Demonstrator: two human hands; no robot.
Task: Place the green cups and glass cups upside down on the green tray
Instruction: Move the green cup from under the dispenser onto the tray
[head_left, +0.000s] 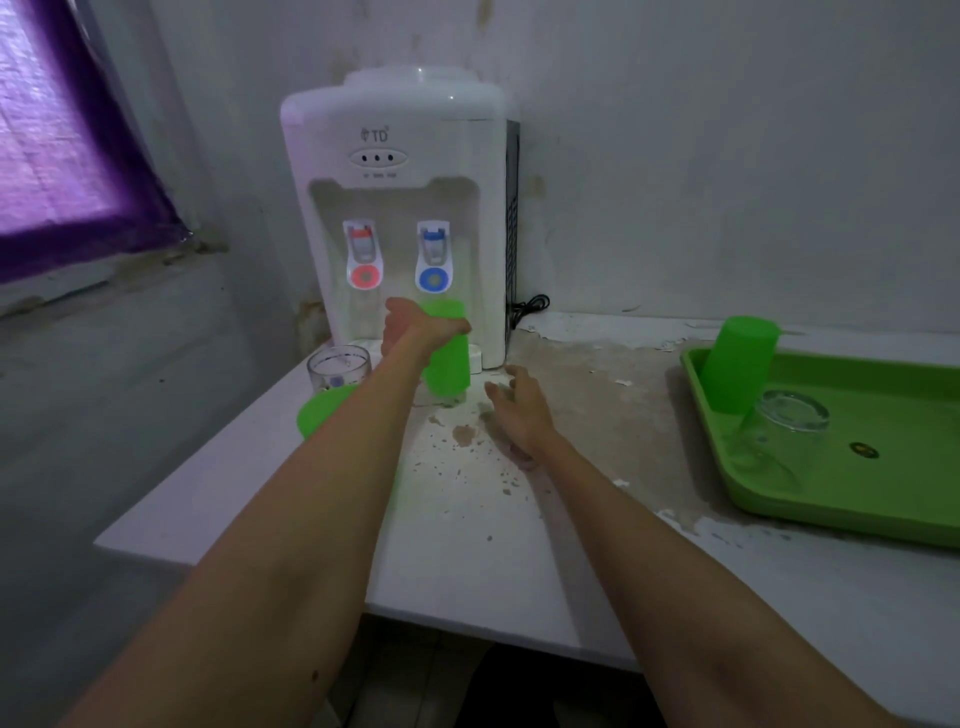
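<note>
Left hand is wrapped around a green cup right in front of the water dispenser, under the blue tap, while the right hand hovers empty just above the table, fingers loosely spread. Good grip on the cup's upper half; from here the neat move looks like a lift clear of the dispenser's drip ledge, a turn of the wrist to bring the mouth down, then a carry rightward. Another green cup sits half hidden under the left forearm, with a glass cup just behind it, so that elbow needs care. Over on the right, the green tray already carries an inverted green cup and an inverted glass near its far-left corner; plenty of bare tray floor lies toward the near and right side. Table's front edge is close below the arms.
</note>
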